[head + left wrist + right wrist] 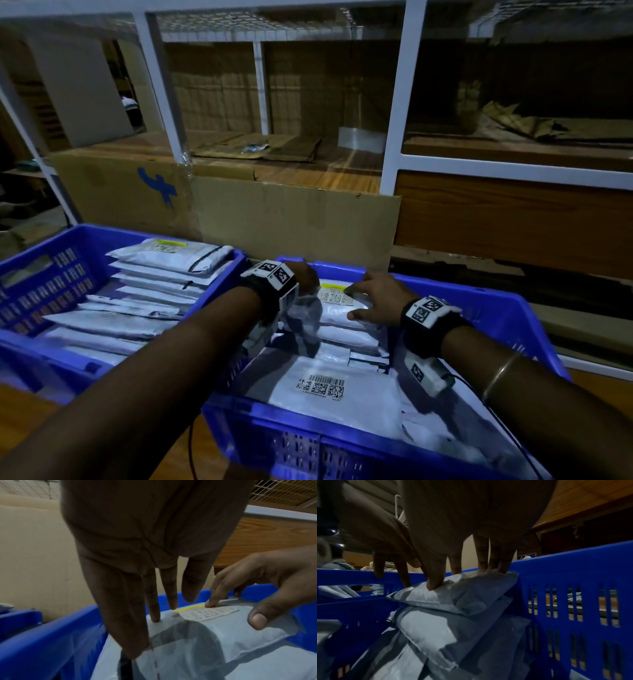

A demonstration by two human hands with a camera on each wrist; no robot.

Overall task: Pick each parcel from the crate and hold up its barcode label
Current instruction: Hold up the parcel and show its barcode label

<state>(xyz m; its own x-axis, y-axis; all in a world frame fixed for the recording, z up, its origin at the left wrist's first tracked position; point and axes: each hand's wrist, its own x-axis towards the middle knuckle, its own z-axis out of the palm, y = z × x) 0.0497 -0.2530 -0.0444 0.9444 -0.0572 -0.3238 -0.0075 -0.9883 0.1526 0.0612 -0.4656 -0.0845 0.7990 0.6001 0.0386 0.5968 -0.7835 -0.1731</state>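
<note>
— Two blue crates side by side, and both hands are over the right-hand crate (507, 308). The top parcel (342, 313), a grey poly mailer, lies on the pile at the far end of it, up against the far wall.

— And the right hand (380, 301)?

— Spread across that parcel: thumb (435, 582) dug into the near edge, fingertips (503, 566) on the far edge by the crate wall, so it is pinching the mailer between them. The parcel is not off the pile yet.

— The left hand (306, 277)?

— Fingers straight, pointing down. One fingertip (155, 616) presses the mailer's top face just left of the barcode label (208, 613); nothing is gripped there.

— So the label is showing?

— Facing up, with a yellow strip along its far edge, and the right index tip lies on that edge. Too blurred to read.

— Anything else in there?

— More grey mailers stacked below, and a larger one (342, 397) at the near end with its own barcode sticker face up. The left-hand crate (51, 274) holds a row of mailers lying overlapped. Behind stand cardboard sheets (294, 219) and a white-framed shelf (400, 102).
</note>
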